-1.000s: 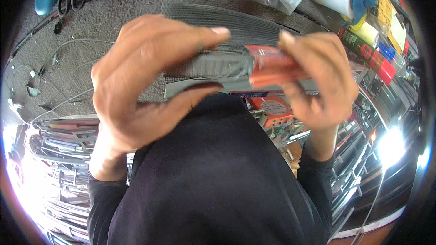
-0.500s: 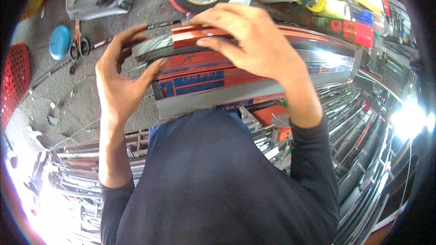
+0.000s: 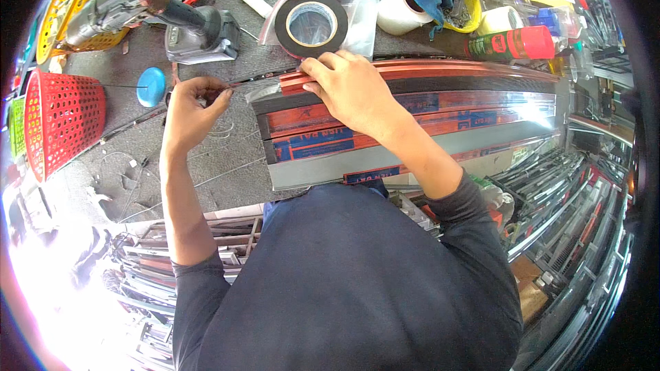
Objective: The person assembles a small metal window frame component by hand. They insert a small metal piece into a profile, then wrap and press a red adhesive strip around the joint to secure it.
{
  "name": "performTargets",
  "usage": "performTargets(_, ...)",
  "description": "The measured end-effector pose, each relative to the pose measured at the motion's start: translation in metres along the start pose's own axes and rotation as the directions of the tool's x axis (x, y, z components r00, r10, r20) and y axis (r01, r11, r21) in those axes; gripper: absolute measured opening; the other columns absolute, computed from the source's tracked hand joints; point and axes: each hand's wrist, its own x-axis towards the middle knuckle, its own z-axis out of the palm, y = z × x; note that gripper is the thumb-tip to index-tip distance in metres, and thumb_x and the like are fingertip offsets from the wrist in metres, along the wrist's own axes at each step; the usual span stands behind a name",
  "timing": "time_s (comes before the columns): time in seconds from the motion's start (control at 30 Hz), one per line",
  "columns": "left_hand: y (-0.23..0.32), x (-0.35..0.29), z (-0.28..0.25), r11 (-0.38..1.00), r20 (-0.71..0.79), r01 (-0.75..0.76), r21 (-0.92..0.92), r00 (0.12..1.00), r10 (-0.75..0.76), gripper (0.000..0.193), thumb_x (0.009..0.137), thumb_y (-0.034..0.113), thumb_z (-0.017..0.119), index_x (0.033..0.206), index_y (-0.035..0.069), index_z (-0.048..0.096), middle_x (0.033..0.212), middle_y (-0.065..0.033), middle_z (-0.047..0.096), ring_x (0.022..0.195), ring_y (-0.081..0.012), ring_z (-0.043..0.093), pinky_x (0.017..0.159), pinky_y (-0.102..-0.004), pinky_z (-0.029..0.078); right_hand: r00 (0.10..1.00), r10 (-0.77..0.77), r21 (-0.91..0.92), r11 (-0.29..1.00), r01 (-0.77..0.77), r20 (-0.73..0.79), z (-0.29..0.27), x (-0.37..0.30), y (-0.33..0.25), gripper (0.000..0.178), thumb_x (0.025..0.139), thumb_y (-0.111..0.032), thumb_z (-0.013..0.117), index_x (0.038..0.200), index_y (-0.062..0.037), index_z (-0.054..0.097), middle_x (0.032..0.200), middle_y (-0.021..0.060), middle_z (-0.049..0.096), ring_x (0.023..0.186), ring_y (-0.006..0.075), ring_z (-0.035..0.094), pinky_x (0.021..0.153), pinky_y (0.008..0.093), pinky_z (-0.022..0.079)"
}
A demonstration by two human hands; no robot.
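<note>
A long, slightly curved panel (image 3: 412,144) in grey and black lies in front of me, with red and blue printed film strips along it. My right hand (image 3: 357,93) grips a red-brown strip (image 3: 440,69) on the panel's far edge, near its left end, thumb on the near side and fingers over the top. Just left of the panel, my left hand (image 3: 194,113) is closed, fingertips pinched on a thin dark strip (image 3: 265,77). This strip runs toward my right hand and also trails away to the lower left.
A black tape roll (image 3: 311,25) lies beyond my right hand. At the left stand a cordless drill (image 3: 199,34), a red perforated basket (image 3: 65,120) and a blue disc (image 3: 151,87). A red-capped can (image 3: 512,43) lies behind the panel's right part. Metal profiles (image 3: 570,213) fill the lower right.
My left hand, spread open around the panel's left end before, has closed on the thin dark strip. My right hand stays on the red-brown strip. The view has shifted, showing more of the far bench.
</note>
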Motion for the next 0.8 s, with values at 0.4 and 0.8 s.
performTargets(0.4, -0.050, -0.002, -0.039, 0.984, -0.030, 0.170, -0.049, 0.985, -0.172, 0.033, 0.107, 0.030, 0.085, 0.111, -0.003, 0.080, 0.084, 0.0032, 0.065, 0.071, -0.0078, 0.054, 0.063, -0.0307, 0.043, 0.978, 0.125, -0.022, 0.991, -0.131, -0.165, 0.035, -0.032, 0.019, 0.026, 0.100, -0.036, 0.087, 0.107, -0.0111, 0.086, 0.117, 0.0144, 0.072, 0.117, 0.0369, 0.070, 0.099, 0.0543, 0.057)
performTargets(0.8, -0.042, -0.021, -0.065, 0.972, -0.114, 0.100, 0.213, 0.990, -0.077, 0.031, 0.109, 0.019, 0.086, 0.129, -0.004, 0.078, 0.112, -0.0083, 0.080, 0.100, -0.0189, 0.071, 0.093, -0.0352, 0.056, 0.812, 0.176, 0.218, 0.974, -0.061, -0.557, 0.007, -0.056, 0.015, 0.031, 0.097, -0.020, 0.090, 0.121, -0.0077, 0.076, 0.121, 0.0123, 0.068, 0.115, 0.0349, 0.068, 0.105, 0.0515, 0.053)
